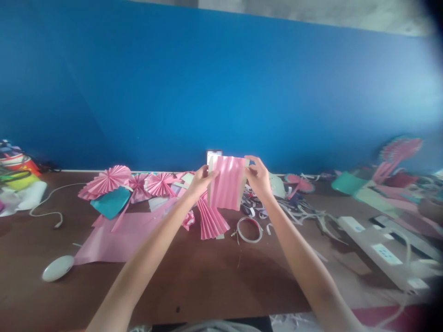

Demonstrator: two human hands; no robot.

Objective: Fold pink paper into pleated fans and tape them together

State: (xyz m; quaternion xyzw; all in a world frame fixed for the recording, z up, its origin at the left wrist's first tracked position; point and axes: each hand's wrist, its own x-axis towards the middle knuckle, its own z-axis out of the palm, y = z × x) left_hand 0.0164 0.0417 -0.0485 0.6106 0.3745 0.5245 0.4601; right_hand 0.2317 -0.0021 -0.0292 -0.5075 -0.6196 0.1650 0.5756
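Observation:
A pleated sheet of pink paper (227, 183) is held up above the table, its folds running up and down and pale strips along both side edges. My left hand (203, 180) pinches its left edge, and my right hand (256, 174) grips the right edge near the top. Just below it lies another pink pleated paper piece (212, 217), spread like a fan. To the left are several pink paper rosettes (110, 182) and a teal heart-shaped piece (111, 203).
Flat pink paper (114, 240) and a white mouse (58, 268) lie on the left. A tape roll (249, 230) and tangled paper strips (301, 210) are right of centre. A white power strip (377, 249) sits farther right, beside a phone-like slab (404, 235). A blue wall (207, 87) rises behind the table.

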